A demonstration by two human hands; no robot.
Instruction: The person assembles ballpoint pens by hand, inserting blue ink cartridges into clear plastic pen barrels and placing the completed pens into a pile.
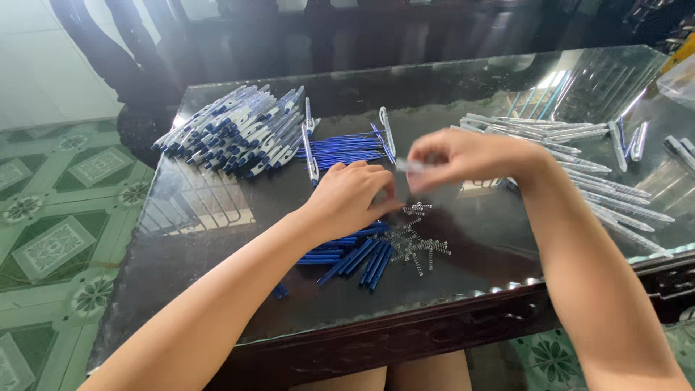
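We pinch a clear pen barrel in our right hand, its long axis level and pointing left at our left hand, whose fingertips close just beside its end above the springs.

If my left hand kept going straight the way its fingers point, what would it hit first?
Most likely the right hand, whose fingertips pinch a blurred clear pen part just ahead of the left hand. Depth is hard to judge, so it might pass slightly beneath.
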